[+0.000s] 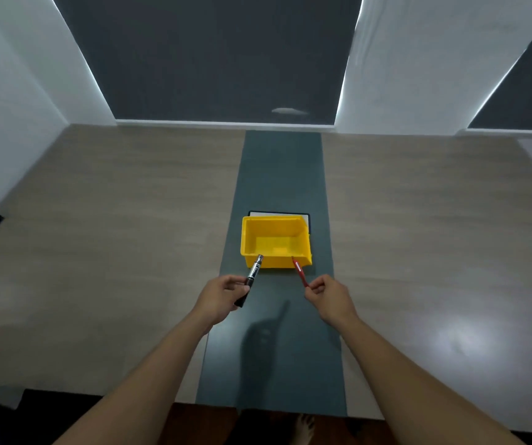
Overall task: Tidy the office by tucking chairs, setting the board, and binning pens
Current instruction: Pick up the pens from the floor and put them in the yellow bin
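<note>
Two pens: one black marker (251, 277) and one red pen (300, 272). One yellow bin (275, 241) at 12 o'clock. Two hands, left (223, 295) and right (330, 295), one pen each.

walls (17, 91): white | blinds (219, 59): dark, light at edges | table (113, 203): pale wood, teal centre strip (277, 175)

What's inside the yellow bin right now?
Nothing visible: the bin shows a bare yellow floor. The near wall hides a strip of that floor. Both pens are outside, black in the left hand, red in the right hand.
</note>
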Available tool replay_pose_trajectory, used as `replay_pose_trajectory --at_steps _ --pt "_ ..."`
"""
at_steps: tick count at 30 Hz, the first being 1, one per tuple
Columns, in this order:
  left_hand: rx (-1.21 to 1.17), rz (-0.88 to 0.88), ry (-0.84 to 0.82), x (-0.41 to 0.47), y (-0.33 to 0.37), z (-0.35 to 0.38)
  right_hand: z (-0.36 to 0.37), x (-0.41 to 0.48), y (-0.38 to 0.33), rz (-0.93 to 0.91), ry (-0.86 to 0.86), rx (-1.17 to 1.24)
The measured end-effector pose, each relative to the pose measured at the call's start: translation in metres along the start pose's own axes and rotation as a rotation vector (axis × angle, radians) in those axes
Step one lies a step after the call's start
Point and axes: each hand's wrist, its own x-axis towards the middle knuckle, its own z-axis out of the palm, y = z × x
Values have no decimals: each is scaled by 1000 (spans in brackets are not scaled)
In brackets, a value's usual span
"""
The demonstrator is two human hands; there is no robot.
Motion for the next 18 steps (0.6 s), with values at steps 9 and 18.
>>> replay_pose_trajectory --at_steps 9,18 --pt "417 220 35 124 53 -2 0 107 -27 -85 -14 -73" --pt "898 272 -180 236 76 31 21 198 -38 -105 -118 -203"
